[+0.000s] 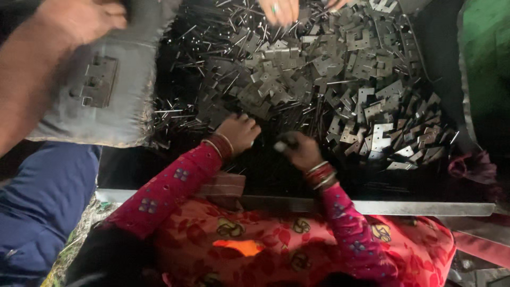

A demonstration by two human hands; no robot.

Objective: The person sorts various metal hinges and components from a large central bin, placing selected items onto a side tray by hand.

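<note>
The left hand (241, 133) rests curled on the dark tabletop (255, 175) at the 7 o'clock edge of the heap of metal plates (329, 69); whether its grip encloses anything cannot be determined. The right hand (302, 151), just beside it at 3 o'clock, has its grip pressed together on a small pale object (280, 146) too blurred to identify. Thin metal pins (186, 114) lie scattered at 10 o'clock. Another person's hand (279, 9) reaches in at 12 o'clock.
</note>
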